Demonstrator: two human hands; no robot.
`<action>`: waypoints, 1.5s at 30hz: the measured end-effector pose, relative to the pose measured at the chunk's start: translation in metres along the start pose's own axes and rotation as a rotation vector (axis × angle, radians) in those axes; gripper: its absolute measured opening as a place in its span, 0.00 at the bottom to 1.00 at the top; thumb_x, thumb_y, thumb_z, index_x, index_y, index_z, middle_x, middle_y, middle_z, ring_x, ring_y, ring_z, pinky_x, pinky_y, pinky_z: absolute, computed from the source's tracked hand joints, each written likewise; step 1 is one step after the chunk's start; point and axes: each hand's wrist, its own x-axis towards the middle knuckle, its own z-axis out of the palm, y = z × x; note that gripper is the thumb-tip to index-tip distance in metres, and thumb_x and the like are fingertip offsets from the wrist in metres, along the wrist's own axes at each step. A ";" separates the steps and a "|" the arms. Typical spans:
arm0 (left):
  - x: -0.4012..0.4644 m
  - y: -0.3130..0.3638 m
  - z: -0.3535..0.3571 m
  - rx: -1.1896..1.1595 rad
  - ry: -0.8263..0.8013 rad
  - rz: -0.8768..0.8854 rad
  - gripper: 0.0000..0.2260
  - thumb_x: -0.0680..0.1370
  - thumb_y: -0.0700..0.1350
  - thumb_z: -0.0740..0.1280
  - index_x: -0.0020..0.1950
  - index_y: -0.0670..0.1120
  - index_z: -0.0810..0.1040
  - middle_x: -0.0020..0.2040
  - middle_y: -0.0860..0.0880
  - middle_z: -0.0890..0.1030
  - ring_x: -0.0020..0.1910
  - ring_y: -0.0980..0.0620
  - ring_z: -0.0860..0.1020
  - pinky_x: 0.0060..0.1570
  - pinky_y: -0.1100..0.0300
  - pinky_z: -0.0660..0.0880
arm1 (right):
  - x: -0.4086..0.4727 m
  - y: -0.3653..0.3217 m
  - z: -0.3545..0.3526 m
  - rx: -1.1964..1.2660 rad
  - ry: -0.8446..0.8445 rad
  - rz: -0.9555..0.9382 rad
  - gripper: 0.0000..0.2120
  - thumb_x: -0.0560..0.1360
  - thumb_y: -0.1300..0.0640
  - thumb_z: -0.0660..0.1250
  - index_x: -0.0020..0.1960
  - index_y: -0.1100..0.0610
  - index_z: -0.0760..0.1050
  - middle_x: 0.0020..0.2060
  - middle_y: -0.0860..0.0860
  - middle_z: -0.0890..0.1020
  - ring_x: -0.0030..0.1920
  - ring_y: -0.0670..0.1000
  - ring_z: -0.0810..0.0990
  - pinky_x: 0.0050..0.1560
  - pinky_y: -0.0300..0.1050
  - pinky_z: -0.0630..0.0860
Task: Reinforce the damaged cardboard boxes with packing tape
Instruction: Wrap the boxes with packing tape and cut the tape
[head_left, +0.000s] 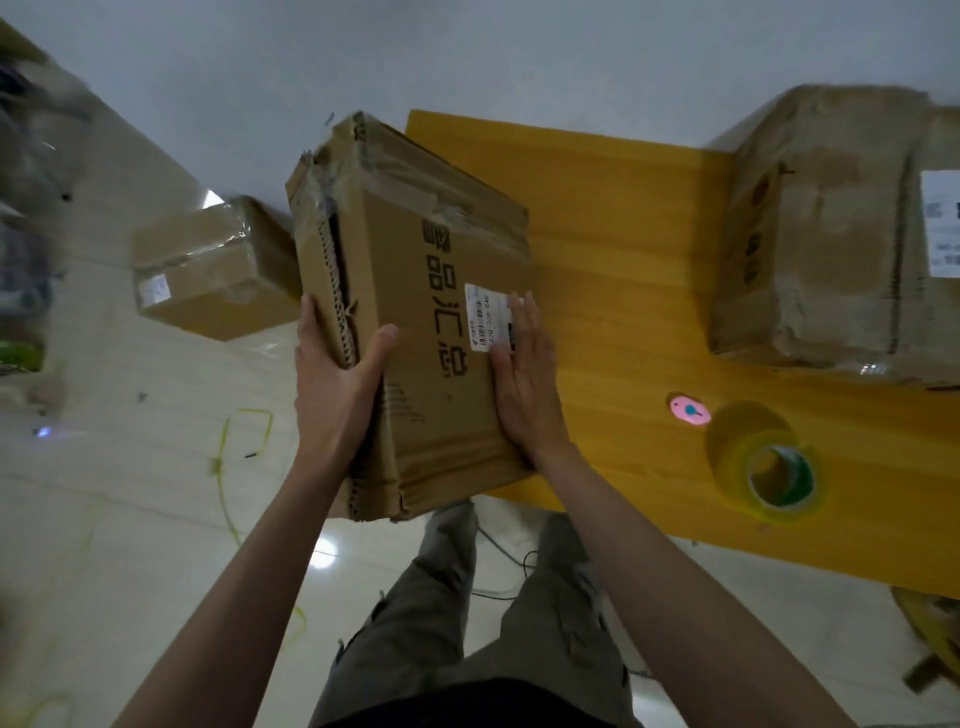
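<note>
A worn brown cardboard box (415, 291) with black printed characters and a white label sits over the left end of the yellow table (623, 249). Its left side flap gapes open, showing corrugated edges. My left hand (332, 384) grips that left edge, thumb on top and fingers round the side. My right hand (524, 374) lies flat on the box's top right, fingers straight over the label. A roll of yellowish packing tape (769, 462) stands on the table to the right, apart from both hands.
A second battered box (831, 234) rests on the table's far right. A small pink object (690, 409) lies beside the tape. A third box (218, 270) sits on the tiled floor at left, near loose yellow cord (228, 457). My legs stand by the table's near edge.
</note>
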 end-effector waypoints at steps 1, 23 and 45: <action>0.003 -0.005 -0.002 -0.018 -0.010 0.006 0.51 0.65 0.79 0.66 0.81 0.63 0.50 0.77 0.54 0.66 0.74 0.48 0.69 0.71 0.36 0.67 | 0.004 0.014 0.001 -0.004 0.024 0.024 0.25 0.87 0.47 0.50 0.83 0.46 0.50 0.83 0.47 0.52 0.82 0.45 0.47 0.81 0.57 0.45; 0.048 -0.035 0.029 -0.549 -0.490 -0.157 0.34 0.77 0.63 0.64 0.77 0.45 0.65 0.69 0.35 0.75 0.64 0.34 0.77 0.54 0.42 0.80 | -0.023 0.042 -0.111 0.814 -0.236 0.761 0.26 0.80 0.38 0.65 0.74 0.48 0.72 0.66 0.54 0.81 0.64 0.56 0.82 0.62 0.56 0.80; 0.124 0.003 0.088 -0.200 -0.273 -0.057 0.40 0.79 0.60 0.69 0.83 0.52 0.51 0.82 0.51 0.58 0.78 0.51 0.62 0.73 0.53 0.65 | 0.067 0.013 -0.112 0.073 0.355 0.410 0.31 0.83 0.53 0.62 0.82 0.57 0.55 0.81 0.53 0.61 0.80 0.52 0.59 0.78 0.47 0.59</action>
